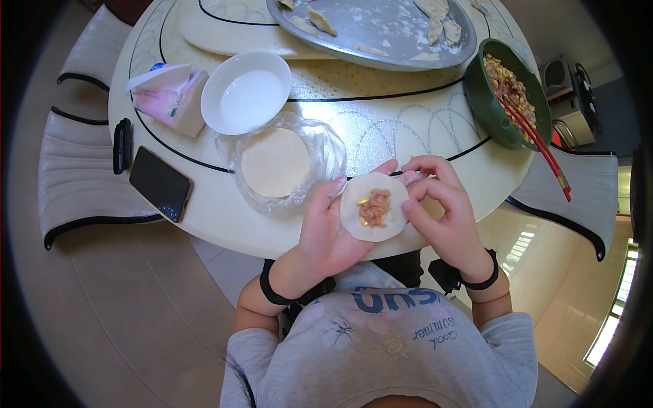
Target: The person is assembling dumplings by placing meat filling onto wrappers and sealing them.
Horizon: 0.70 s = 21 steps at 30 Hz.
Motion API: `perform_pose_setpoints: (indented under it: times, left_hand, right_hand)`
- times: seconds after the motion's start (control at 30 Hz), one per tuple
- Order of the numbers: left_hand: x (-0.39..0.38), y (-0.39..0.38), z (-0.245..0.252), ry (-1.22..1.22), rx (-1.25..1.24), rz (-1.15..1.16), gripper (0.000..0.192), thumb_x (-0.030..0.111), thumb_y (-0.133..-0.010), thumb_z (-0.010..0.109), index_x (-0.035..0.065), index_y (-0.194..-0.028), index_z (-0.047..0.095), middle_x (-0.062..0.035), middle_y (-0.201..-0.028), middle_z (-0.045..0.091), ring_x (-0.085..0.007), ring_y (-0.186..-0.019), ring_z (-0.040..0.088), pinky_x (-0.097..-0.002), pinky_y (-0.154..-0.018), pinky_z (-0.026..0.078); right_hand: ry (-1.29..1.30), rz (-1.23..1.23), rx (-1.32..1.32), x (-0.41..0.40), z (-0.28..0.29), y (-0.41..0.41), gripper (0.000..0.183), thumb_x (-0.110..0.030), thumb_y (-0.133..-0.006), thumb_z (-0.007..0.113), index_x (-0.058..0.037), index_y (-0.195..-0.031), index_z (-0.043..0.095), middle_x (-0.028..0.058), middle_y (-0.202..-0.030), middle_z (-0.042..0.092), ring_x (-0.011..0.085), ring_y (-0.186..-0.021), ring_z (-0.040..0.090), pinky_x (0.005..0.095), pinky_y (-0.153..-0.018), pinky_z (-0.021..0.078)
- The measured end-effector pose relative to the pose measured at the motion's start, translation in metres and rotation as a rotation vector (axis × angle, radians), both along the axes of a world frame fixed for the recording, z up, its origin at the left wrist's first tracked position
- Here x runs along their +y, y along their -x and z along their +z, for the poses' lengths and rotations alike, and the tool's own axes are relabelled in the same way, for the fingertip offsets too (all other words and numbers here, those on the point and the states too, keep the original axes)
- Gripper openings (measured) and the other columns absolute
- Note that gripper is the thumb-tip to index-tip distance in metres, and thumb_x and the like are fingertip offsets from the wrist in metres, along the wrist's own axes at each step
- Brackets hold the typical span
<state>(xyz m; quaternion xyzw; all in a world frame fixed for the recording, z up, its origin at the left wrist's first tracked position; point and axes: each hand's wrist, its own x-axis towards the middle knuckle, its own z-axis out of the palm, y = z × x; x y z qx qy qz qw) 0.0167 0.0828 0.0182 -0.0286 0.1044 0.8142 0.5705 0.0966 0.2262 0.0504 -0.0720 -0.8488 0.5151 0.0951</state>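
Observation:
A round dumpling wrapper (352, 219) lies flat across my left hand (331, 234), with ground meat and corn filling (376, 208) at its middle. My right hand (446, 214) pinches the wrapper's right edge between thumb and finger. To the left, a stack of round wrappers (275, 162) sits in an open clear plastic bag (326, 148). At the right, a green bowl (477, 109) holds more meat and corn filling, with red chopsticks (541, 145) resting in it and over its rim. Folded dumplings (321, 21) lie on a floured round metal tray (377, 48) at the back.
A white bowl (246, 94) stands behind the wrapper stack, beside a pink and white packet (173, 99). A smartphone (160, 183) and a black object (122, 146) lie near the table's left edge. Chairs (92, 173) stand on both sides of the round table (255, 237).

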Motion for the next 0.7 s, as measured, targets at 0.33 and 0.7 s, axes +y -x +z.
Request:
perform_pose_setpoints:
  times: [0.33, 0.7]
  left_hand:
    - [-0.006, -0.001, -0.001, -0.091, -0.049, -0.04, 0.057, 0.032, -0.084, 0.025, 0.0008, -0.132, 0.02, -0.0141, -0.134, 0.029, -0.0275, -0.12, 0.033, -0.0371, -0.102, 0.022]
    - [-0.027, 0.008, 0.001, 0.021, -0.03, -0.16, 0.056, 0.032, -0.084, 0.026, -0.0009, -0.128, 0.026, -0.0183, -0.132, 0.03, -0.036, -0.121, 0.031, -0.042, -0.102, 0.022]
  right_hand:
    - [-0.172, 0.076, -0.018, 0.012, 0.026, 0.003, 0.017, -0.01, -0.073, 0.058, -0.0038, -0.087, 0.052, 0.0106, -0.099, 0.048, 0.0258, -0.095, 0.044, 0.0327, -0.083, 0.0344]
    - [-0.393, 0.58, 0.26, -0.015, 0.033, 0.135, 0.02, -0.02, -0.081, 0.051, -0.0025, -0.091, 0.055, 0.0101, -0.091, 0.054, 0.0256, -0.089, 0.046, 0.0365, -0.079, 0.0354]
